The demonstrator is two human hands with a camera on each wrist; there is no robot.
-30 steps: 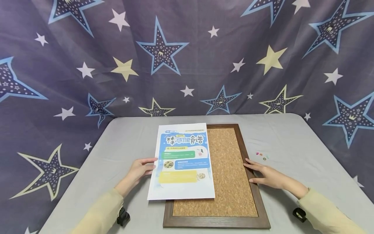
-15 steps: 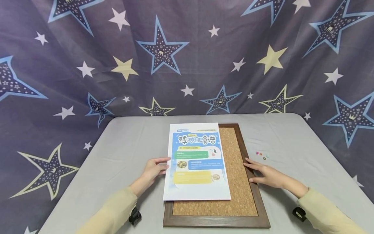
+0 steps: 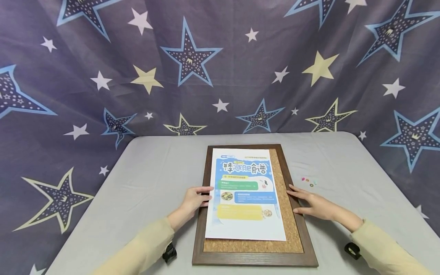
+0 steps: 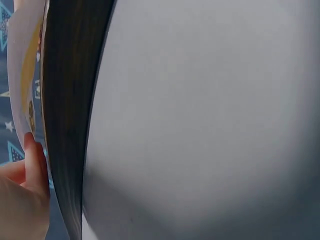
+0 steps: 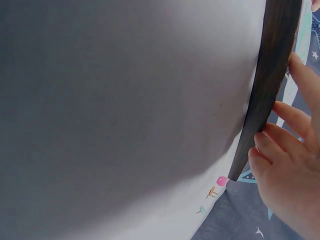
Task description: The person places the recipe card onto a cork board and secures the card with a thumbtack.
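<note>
A printed poster [image 3: 245, 231] with blue, green and yellow panels lies over the cork board [image 3: 292, 236], inside its dark wooden frame [image 3: 254, 259]. Strips of bare cork show at the poster's right and bottom. My left hand [image 3: 190, 202] pinches the poster's left edge between thumb and fingers, above the frame's left side; the left wrist view shows the fingertips there too. On the frame's right side rests my right hand [image 3: 314, 205], its fingers spread and relaxed. The right wrist view has these fingertips touching the frame's outer edge [image 5: 272, 65].
Several small coloured push pins [image 3: 307, 180] lie on the grey tablecloth [image 3: 151, 172] to the right of the frame. A dark star-patterned curtain [image 3: 220, 76] hangs behind and at both sides of the table. A black wrist strap [image 3: 352, 250] sits on the right sleeve.
The left hand has carried the poster rightward, from overhanging the frame's left side to within the frame over the cork. My right hand has stayed at the frame's right edge.
</note>
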